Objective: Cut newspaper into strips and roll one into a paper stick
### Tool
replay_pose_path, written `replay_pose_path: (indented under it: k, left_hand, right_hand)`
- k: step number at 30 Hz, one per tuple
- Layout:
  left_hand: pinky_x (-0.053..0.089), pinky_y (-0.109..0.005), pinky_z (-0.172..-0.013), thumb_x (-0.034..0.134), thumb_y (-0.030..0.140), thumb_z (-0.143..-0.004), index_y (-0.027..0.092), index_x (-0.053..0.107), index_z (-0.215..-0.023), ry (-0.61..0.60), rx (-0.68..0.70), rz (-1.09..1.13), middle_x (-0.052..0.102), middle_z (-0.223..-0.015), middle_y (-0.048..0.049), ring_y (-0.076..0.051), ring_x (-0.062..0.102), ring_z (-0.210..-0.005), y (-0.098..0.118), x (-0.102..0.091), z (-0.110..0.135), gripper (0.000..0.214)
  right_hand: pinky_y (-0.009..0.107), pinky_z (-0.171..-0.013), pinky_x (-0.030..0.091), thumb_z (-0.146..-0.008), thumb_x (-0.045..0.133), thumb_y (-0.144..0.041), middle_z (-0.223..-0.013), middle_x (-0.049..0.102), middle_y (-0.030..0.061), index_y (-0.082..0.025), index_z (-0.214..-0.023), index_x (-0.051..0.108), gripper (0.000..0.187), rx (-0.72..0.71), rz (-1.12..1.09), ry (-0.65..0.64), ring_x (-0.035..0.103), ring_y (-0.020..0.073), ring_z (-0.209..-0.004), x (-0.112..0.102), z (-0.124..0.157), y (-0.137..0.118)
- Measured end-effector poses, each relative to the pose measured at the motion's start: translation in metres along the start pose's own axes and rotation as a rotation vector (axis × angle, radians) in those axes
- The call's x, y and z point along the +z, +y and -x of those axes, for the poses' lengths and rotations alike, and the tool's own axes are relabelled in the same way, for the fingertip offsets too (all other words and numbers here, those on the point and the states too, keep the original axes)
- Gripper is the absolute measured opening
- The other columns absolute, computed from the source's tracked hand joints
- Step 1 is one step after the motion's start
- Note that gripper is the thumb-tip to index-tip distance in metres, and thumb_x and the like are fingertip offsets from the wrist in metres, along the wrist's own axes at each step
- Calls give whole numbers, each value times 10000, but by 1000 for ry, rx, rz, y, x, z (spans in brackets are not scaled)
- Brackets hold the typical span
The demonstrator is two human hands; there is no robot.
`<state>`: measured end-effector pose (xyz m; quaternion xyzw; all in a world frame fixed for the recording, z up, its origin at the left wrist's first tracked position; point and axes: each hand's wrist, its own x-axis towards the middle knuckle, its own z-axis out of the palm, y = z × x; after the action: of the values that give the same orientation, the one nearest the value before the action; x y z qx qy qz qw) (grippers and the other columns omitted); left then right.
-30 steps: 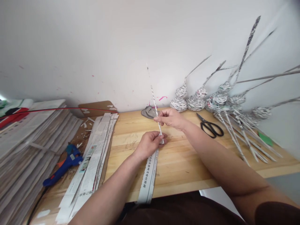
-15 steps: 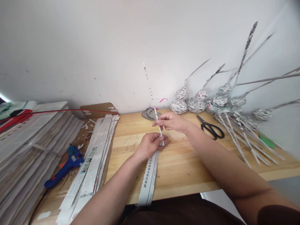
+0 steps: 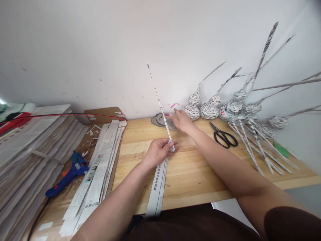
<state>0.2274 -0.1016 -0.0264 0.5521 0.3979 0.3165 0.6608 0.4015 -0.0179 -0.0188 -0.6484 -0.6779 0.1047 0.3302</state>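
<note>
My left hand (image 3: pixel 160 151) is closed on a newspaper strip (image 3: pixel 155 187), pinching it where its upper part is rolled into a thin paper stick (image 3: pixel 161 106). The stick leans up and to the left, toward the wall. Flat and unrolled, the rest of the strip hangs down over the table's front edge. My right hand (image 3: pixel 183 121) is off the stick, its fingers stretched out and apart over a grey cloth (image 3: pixel 158 120) by the wall. Whether the fingertips touch the cloth cannot be told.
Black scissors (image 3: pixel 225 138) lie on the right. Behind them stand several woven paper gourds (image 3: pixel 210 109) with long stems, beside loose paper sticks (image 3: pixel 263 152). On the left are newspaper strips (image 3: pixel 100 174), a blue glue gun (image 3: pixel 70 175) and a tall newspaper stack (image 3: pixel 37 157).
My right hand has let go of the rolled paper stick and moved up to the grey cloth, fingers spreading. The stick tilts slightly further left in my left hand.
</note>
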Motion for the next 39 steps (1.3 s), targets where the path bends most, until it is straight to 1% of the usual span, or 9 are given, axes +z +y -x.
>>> replay_pose_path:
  k: [2, 7, 14, 19, 22, 25, 29, 34, 39]
  left_hand:
    - [564, -321, -761, 684, 345, -794, 109, 712, -931, 11, 15, 10, 751, -864, -102, -202, 701, -845, 1, -2, -1, 274]
    - [570, -329, -754, 699, 383, -784, 103, 704, -948, 38, 13, 31, 750, -870, -118, -213, 707, -847, 2, -6, -2, 325]
    - [579, -352, -753, 713, 392, -769, 109, 700, -944, 63, 26, 69, 746, -847, -110, -217, 709, -835, -1, -7, -5, 333]
    - [574, -333, -740, 691, 351, -788, 109, 697, -938, 64, 14, 48, 742, -836, -96, -199, 701, -806, 0, -8, -5, 285]
    - [567, -309, -726, 666, 322, -804, 114, 696, -921, 41, 12, -6, 738, -851, -94, -180, 688, -788, -1, -7, -4, 240]
    - [560, -300, -721, 642, 331, -815, 124, 703, -854, 26, 36, -120, 734, -880, -100, -177, 677, -782, -5, -5, -4, 219]
    - [554, -298, -717, 624, 371, -821, 147, 717, -903, 58, 85, -234, 734, -872, -88, -181, 677, -768, -11, -4, -4, 257]
    - [551, -290, -675, 574, 493, -837, 161, 722, -822, 64, 99, -270, 729, -827, -80, -190, 671, -754, -10, -3, -3, 364]
    - [544, -293, -675, 583, 469, -836, 177, 731, -886, 99, 120, -315, 730, -817, -71, -194, 671, -742, -14, -4, -5, 331]
  right_hand:
    - [466, -994, 306, -883, 555, -428, -1243, 582, 271, -15, -1243, 615, 551, -1, 46, -29, 452, 384, -1189, 15, -9, 6]
    - [435, -996, 289, -893, 545, -341, -1070, 685, 171, -154, -990, 766, 305, -53, 61, -60, 486, 322, -1100, 38, -15, 12]
    - [422, -954, 343, -880, 548, -496, -1112, 673, 160, -144, -1064, 742, 442, -25, -134, 18, 487, 322, -1131, 20, -5, 2]
    - [274, -635, 430, -931, 361, -618, -926, 724, 99, -159, -988, 764, 613, -83, -439, -314, 609, 185, -797, -6, 21, -18]
    - [242, -575, 388, -862, 511, -625, -912, 712, 90, -172, -988, 767, 535, -55, -730, -530, 541, 140, -722, -21, 38, -26]
    - [245, -595, 385, -767, 670, -551, -828, 692, 41, -182, -972, 771, 434, 0, -808, -448, 491, 124, -682, -28, 48, -31]
    - [264, -638, 410, -758, 683, -515, -778, 687, 29, -162, -923, 777, 401, 19, -802, -314, 498, 133, -682, -27, 50, -33]
    - [274, -674, 421, -761, 700, -479, -825, 714, 42, -177, -881, 780, 335, -23, -775, -282, 547, 159, -738, -25, 50, -29]
    - [260, -595, 376, -730, 732, -473, -679, 647, 7, -172, -757, 755, 303, 5, -776, -226, 509, 136, -652, -24, 52, -31]
